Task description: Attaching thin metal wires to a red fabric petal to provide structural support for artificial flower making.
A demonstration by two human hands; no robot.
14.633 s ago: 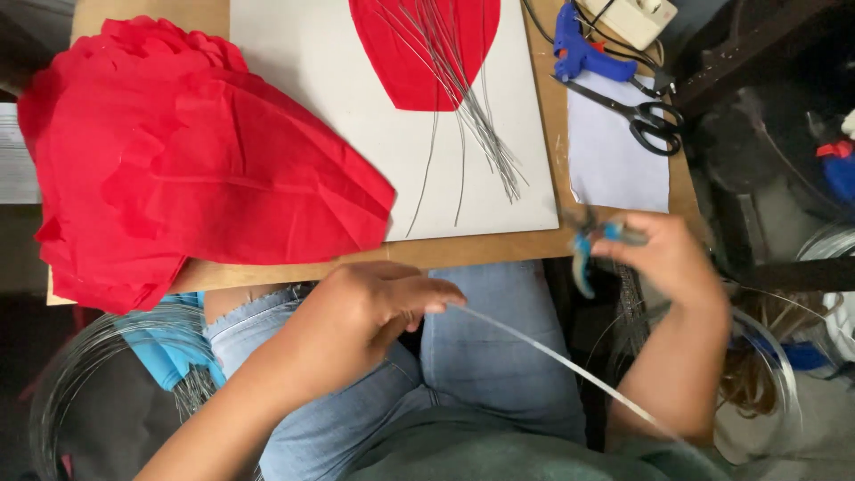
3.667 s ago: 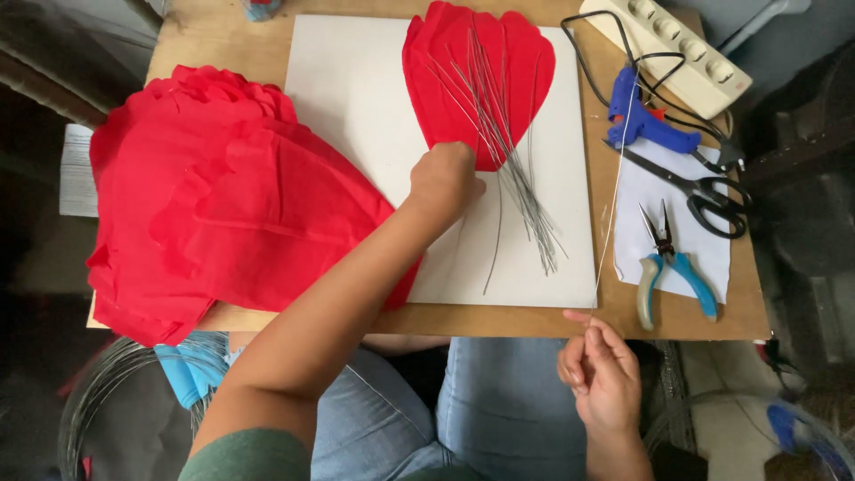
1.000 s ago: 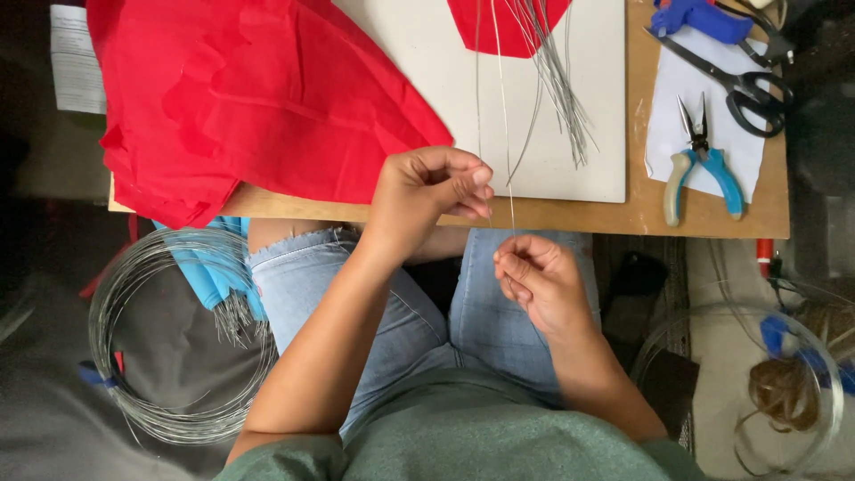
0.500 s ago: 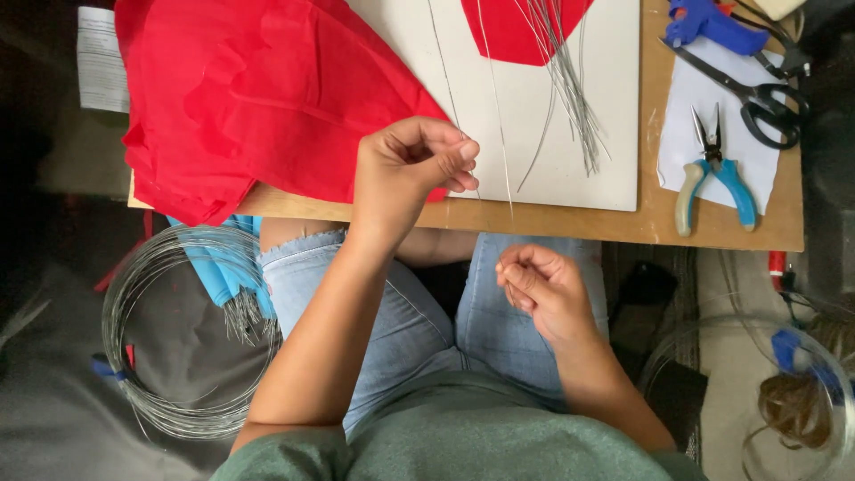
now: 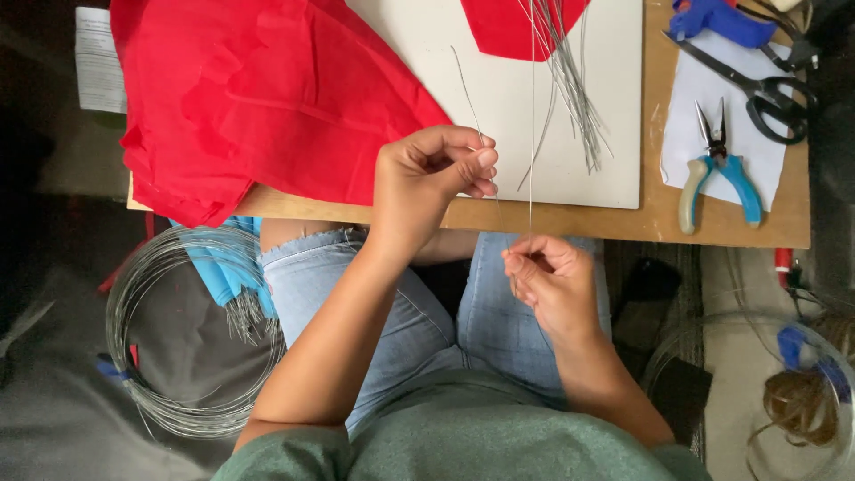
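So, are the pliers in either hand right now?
No, the blue-handled pliers lie on white paper on the table, while both hands pinch thin wires.

wooden table (image 5: 712, 227); white board (image 5: 499, 98); pliers (image 5: 718, 165)

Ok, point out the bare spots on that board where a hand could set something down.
Free: white sheet between red fabric and wire bundle; bare wood strip along the near edge below the pliers. Crowded: right end, with pliers, scissors and blue tool.
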